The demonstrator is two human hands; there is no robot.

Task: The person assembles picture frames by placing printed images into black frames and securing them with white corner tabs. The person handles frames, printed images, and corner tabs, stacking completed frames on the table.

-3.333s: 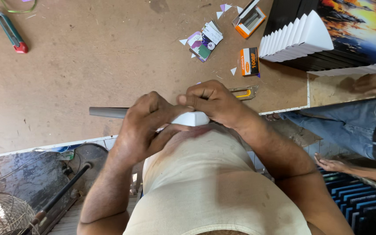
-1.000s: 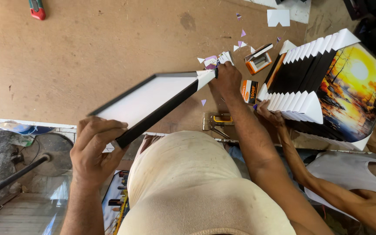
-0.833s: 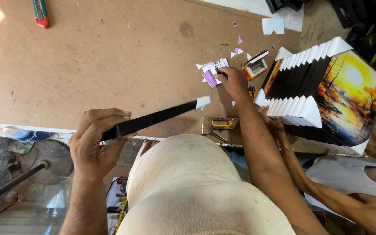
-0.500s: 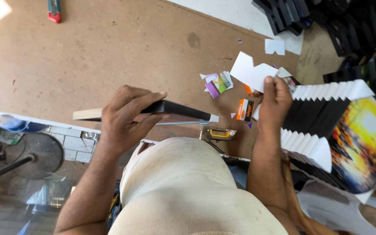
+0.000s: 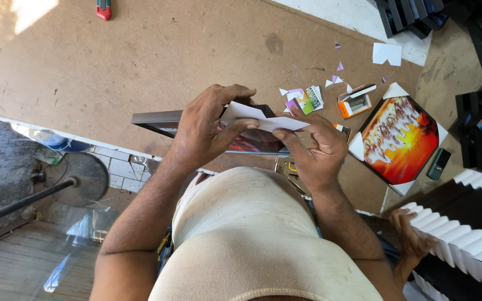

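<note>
A black picture frame [image 5: 207, 131] is held level above the table edge, with a white cardboard corner piece [image 5: 263, 118] being fitted at its end. The corner piece is pinched from both sides: its near-left part is covered by the left hand [image 5: 205, 131], and its pointed tip is gripped by the right hand [image 5: 313, 150]. The frame's dark bar is seen projecting leftward beyond the left grip, and a strip of reddish picture is visible below, between the two grips.
</note>
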